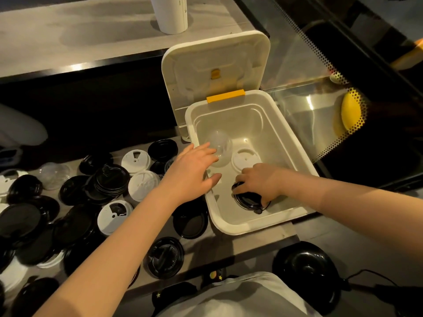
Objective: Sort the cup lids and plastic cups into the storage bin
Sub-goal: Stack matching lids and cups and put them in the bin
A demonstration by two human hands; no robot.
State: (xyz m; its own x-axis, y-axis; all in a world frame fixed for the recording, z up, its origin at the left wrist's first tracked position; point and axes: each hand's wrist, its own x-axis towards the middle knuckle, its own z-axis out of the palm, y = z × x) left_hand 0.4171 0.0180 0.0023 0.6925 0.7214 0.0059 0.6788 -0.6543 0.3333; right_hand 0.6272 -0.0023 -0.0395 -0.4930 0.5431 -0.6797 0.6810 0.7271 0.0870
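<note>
A white storage bin [295,154] stands open on the counter, its lid [215,65] tipped back with a yellow latch. Inside lie a clear domed lid [220,143], a white lid [245,156] and a stack of black lids [248,201]. My right hand [258,181] reaches into the bin and grips the top of the black stack with curled fingers. My left hand [194,170] hovers over the bin's left rim, fingers spread and relaxed, fingertips close to the clear domed lid. Left of the bin, several black lids [109,179] and white lids [136,159] lie scattered.
A tall white cup [170,14] stands on the raised ledge behind the bin. A glass display case [320,106] borders the bin on the right. A round black device [306,268] with a cable sits below right. Clear lids [53,173] lie at the far left.
</note>
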